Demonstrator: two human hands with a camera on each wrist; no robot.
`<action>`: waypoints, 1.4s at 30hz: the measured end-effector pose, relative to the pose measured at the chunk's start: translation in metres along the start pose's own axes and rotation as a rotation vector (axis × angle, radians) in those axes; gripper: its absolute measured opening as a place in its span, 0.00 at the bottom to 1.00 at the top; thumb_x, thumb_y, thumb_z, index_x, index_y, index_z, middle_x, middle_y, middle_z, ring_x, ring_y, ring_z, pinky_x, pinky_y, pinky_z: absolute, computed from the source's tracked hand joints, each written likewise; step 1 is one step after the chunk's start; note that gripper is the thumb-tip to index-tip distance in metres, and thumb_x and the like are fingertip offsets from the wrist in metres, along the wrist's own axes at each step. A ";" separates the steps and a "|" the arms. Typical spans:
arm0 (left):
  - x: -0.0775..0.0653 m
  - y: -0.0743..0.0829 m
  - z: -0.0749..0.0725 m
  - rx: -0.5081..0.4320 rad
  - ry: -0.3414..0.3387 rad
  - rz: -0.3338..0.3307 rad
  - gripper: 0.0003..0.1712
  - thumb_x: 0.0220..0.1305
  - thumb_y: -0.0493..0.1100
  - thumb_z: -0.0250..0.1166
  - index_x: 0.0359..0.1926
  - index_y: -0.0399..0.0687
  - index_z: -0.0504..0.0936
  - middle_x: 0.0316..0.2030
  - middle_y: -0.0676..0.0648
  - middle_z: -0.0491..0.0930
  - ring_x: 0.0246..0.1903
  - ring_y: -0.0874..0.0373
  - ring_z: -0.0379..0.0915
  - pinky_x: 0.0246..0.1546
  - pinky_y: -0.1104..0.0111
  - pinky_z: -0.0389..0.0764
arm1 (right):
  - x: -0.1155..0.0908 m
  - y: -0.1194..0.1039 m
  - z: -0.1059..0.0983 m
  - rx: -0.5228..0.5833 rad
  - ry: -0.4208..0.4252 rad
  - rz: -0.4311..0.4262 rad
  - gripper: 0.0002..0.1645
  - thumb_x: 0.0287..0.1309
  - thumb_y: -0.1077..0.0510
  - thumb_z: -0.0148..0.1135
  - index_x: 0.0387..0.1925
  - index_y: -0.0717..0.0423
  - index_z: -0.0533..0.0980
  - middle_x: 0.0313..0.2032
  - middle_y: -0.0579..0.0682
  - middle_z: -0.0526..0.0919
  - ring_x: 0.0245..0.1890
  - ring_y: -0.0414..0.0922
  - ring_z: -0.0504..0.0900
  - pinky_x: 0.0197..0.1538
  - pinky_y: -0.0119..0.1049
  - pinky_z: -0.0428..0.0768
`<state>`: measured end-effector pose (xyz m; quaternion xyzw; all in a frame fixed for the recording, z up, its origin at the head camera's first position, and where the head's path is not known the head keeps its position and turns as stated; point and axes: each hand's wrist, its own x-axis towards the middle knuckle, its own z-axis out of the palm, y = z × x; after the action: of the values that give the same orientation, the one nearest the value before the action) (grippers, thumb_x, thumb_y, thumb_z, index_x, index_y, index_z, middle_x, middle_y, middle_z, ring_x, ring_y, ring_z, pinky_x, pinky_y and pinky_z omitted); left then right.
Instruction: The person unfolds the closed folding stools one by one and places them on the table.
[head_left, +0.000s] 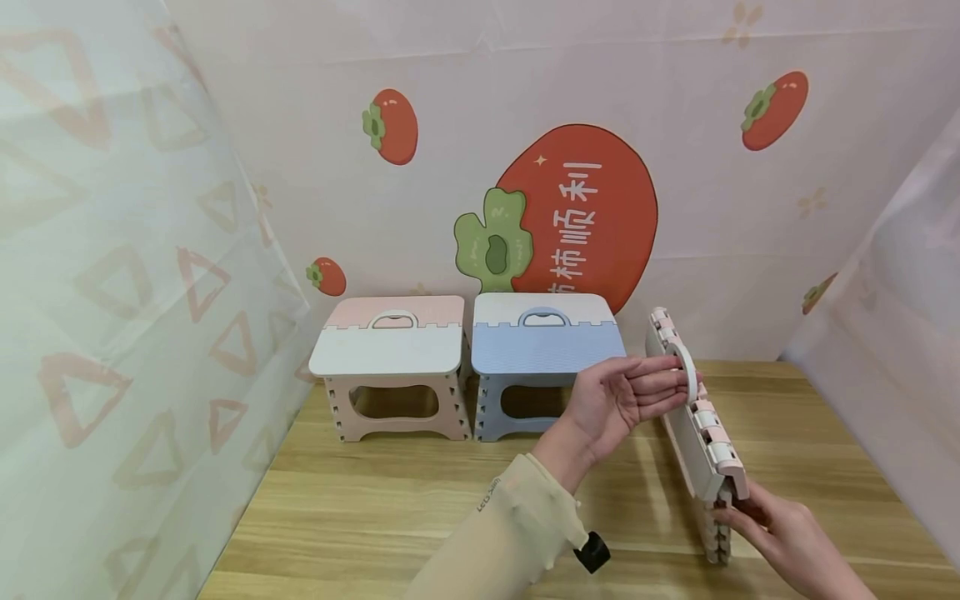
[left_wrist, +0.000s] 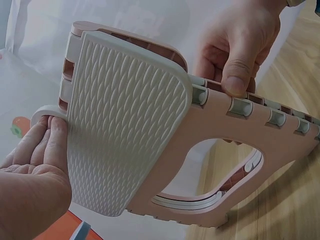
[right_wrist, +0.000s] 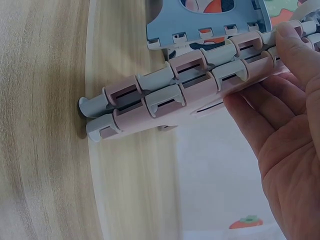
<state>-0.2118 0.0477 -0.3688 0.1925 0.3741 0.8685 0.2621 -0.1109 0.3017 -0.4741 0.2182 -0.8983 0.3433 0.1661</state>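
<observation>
A pink and white folding stool (head_left: pixel 686 446), folded flat, stands on edge at the right of the table. My left hand (head_left: pixel 611 404) has its straight fingers slipped through the stool's white carry handle (head_left: pixel 691 385), palm turned up. Lower down, my right hand (head_left: pixel 787 533) pinches the hinged side edge of the legs, thumb (left_wrist: pixel 235 86) on one face and fingers on the other. In the left wrist view the ribbed white seat half (left_wrist: pixel 122 120) hangs against the pink leg panel (left_wrist: pixel 210 145). Interlocking hinge knuckles (right_wrist: pixel 165 100) run along the edge in the right wrist view.
Two unfolded stools stand side by side at the back: a pink and white one (head_left: pixel 386 350) and a blue and white one (head_left: pixel 547 346). Cloth with printed persimmons (head_left: pixel 592 200) hangs behind, with more cloth at both sides. The wooden table (head_left: pixel 337 517) extends in front.
</observation>
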 end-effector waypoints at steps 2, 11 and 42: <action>0.000 0.000 0.000 -0.001 0.000 0.009 0.34 0.73 0.50 0.48 0.68 0.27 0.71 0.63 0.25 0.69 0.66 0.37 0.69 0.66 0.55 0.75 | 0.000 -0.001 0.000 0.005 -0.005 0.011 0.21 0.54 0.68 0.75 0.50 0.55 0.81 0.39 0.29 0.85 0.37 0.25 0.82 0.34 0.14 0.76; 0.002 0.002 0.000 -0.028 0.016 -0.005 0.33 0.74 0.48 0.45 0.68 0.26 0.71 0.63 0.26 0.70 0.66 0.36 0.70 0.66 0.53 0.74 | 0.003 -0.003 0.003 0.018 0.017 -0.065 0.20 0.52 0.69 0.76 0.46 0.53 0.82 0.38 0.30 0.86 0.37 0.27 0.83 0.36 0.13 0.77; 0.007 0.010 0.006 -0.002 0.034 -0.020 0.33 0.73 0.48 0.49 0.67 0.26 0.72 0.63 0.26 0.71 0.65 0.35 0.70 0.65 0.53 0.74 | 0.009 -0.013 0.010 0.048 -0.041 0.088 0.14 0.58 0.66 0.73 0.46 0.56 0.82 0.37 0.54 0.90 0.37 0.26 0.83 0.31 0.28 0.85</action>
<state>-0.2173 0.0492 -0.3564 0.1738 0.3795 0.8694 0.2644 -0.1134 0.2833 -0.4698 0.1894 -0.9018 0.3671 0.1273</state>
